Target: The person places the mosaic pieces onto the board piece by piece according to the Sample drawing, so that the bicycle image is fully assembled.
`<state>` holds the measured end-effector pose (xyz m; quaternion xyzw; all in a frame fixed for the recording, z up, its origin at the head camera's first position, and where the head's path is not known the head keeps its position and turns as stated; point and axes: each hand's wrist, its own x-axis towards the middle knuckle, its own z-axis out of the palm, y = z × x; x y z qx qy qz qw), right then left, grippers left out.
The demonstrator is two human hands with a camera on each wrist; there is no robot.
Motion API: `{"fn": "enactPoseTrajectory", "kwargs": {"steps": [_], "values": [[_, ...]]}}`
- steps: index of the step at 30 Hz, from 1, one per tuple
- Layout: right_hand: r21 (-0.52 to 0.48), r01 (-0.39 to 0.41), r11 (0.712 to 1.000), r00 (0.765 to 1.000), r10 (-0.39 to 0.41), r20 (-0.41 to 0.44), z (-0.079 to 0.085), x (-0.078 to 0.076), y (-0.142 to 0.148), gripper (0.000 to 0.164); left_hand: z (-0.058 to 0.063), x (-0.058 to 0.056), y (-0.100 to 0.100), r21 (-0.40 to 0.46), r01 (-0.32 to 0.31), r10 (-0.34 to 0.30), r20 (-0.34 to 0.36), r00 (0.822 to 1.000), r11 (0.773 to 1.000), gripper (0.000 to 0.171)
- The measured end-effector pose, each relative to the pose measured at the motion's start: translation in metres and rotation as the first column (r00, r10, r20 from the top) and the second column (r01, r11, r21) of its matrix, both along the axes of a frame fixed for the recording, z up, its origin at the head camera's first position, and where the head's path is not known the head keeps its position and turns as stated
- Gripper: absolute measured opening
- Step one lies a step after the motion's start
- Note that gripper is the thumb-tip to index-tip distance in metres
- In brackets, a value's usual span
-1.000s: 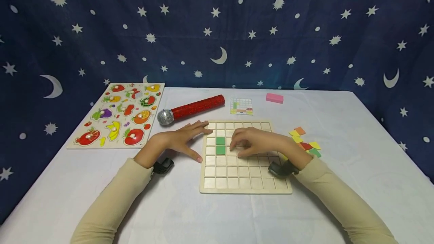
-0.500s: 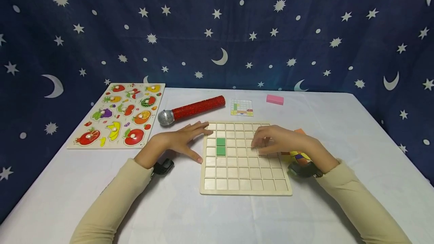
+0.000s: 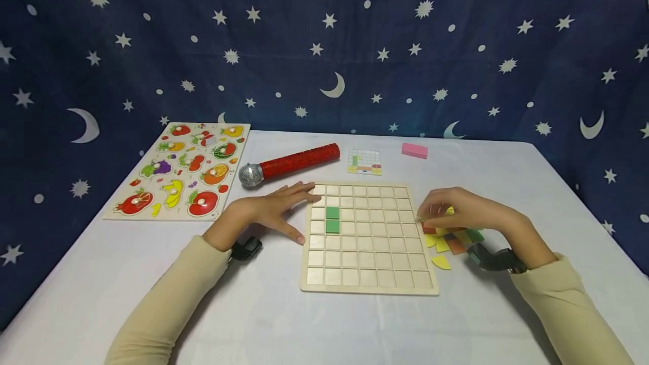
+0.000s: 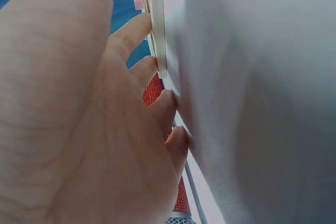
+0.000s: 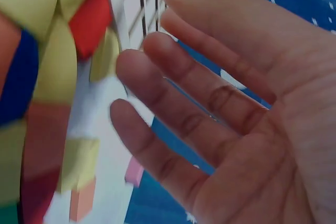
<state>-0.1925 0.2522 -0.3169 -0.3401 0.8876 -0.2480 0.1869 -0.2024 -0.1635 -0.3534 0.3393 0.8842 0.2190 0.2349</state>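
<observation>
A pale wooden grid board (image 3: 365,246) lies on the white tabletop, with two green square tiles (image 3: 332,219) set one below the other in its left part. My left hand (image 3: 266,210) spreads its fingers at the board's left edge, fingertips on the rim. Over a loose pile of flat pieces (image 3: 456,245) hovers my right hand (image 3: 463,210), just past the board's right edge. Its fingers bend loosely and nothing sits between them in the right wrist view. Yellow, orange, red, blue and green pieces make up the pile, partly covered by that hand in the head view.
Beyond the board lie a red glittery microphone (image 3: 299,161), a small card with a coloured grid pattern (image 3: 364,162) and a pink block (image 3: 414,150). A fruit peg puzzle (image 3: 177,173) occupies the back left. A starry dark blue cloth (image 3: 274,44) hangs behind the table.
My right hand has moved rightward from the middle of the board to above the loose pieces. The left hand stays at the board's edge, and both green tiles remain in place.
</observation>
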Motion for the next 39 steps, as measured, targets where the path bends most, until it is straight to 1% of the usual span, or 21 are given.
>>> {"fn": "enactPoseTrajectory", "kwargs": {"steps": [5,11,15,20,23,26,30,33,39], "values": [[0.020,0.045,0.999,0.999,-0.046,0.019,0.003,-0.001,0.020,0.021,0.001,-0.002,0.003,0.008,0.022,-0.022,-0.017,1.000,1.000,0.096],[0.031,0.074,0.997,0.997,-0.075,0.029,0.004,-0.004,0.038,0.021,0.003,0.001,0.003,0.001,-0.005,0.005,0.008,1.000,1.000,0.095],[0.033,0.075,0.997,0.993,-0.077,0.092,0.004,-0.006,0.049,0.020,0.002,0.002,0.002,0.008,-0.005,0.005,0.006,1.000,1.000,0.093],[0.026,0.058,0.998,0.979,-0.062,0.193,0.000,-0.008,0.062,0.022,0.001,0.003,0.002,0.009,-0.007,0.007,0.005,1.000,1.000,0.093],[0.035,0.055,0.998,0.972,-0.061,0.227,-0.002,-0.009,0.066,0.023,0.002,0.003,0.002,0.010,-0.009,0.009,0.003,1.000,1.000,0.093],[0.044,0.064,0.997,0.973,-0.072,0.217,-0.004,-0.010,0.067,0.021,0.004,0.003,0.002,0.009,-0.007,0.007,0.000,1.000,1.000,0.092],[0.038,0.090,0.995,0.982,-0.095,0.161,-0.006,-0.011,0.066,0.020,0.004,0.004,0.002,0.010,-0.005,0.005,0.001,1.000,1.000,0.093],[0.033,0.113,0.993,0.984,-0.117,0.135,-0.007,-0.012,0.065,0.021,0.005,0.004,0.003,0.009,-0.005,0.005,0.001,1.000,1.000,0.093],[0.071,0.145,0.987,0.980,-0.153,0.124,-0.009,-0.015,0.063,0.019,0.005,0.004,0.003,0.003,-0.013,0.013,0.006,1.000,1.000,0.093]]}}
